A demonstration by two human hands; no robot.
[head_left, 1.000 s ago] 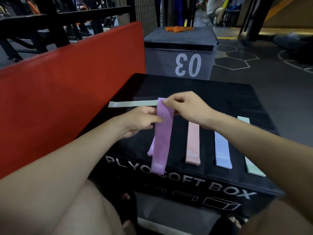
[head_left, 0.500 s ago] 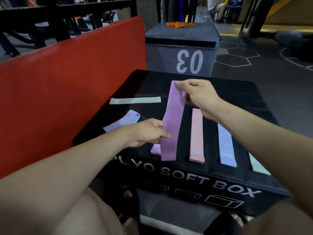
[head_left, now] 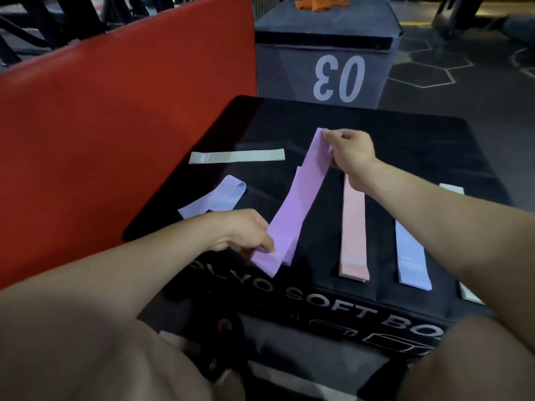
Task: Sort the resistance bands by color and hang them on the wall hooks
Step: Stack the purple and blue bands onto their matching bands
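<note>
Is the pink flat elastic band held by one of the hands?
No, the pink flat elastic band lies untouched on the black soft box.

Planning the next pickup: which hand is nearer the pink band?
Right. The right hand hovers just above the pink band's far end; the left hand is off to its left, beyond the purple band.

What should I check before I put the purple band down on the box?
1. Both ends held: ok. Right hand pinches the top of the purple band, left hand pinches the bottom.
2. Matching pile: ok, a second purple band lies under it.
3. Not touching the pink band: ok, a gap shows.
4. Room on the black box: ok.
5. Band free of twists: cannot tell.
6. Wall hooks nearby: cannot tell, none in view.
</note>
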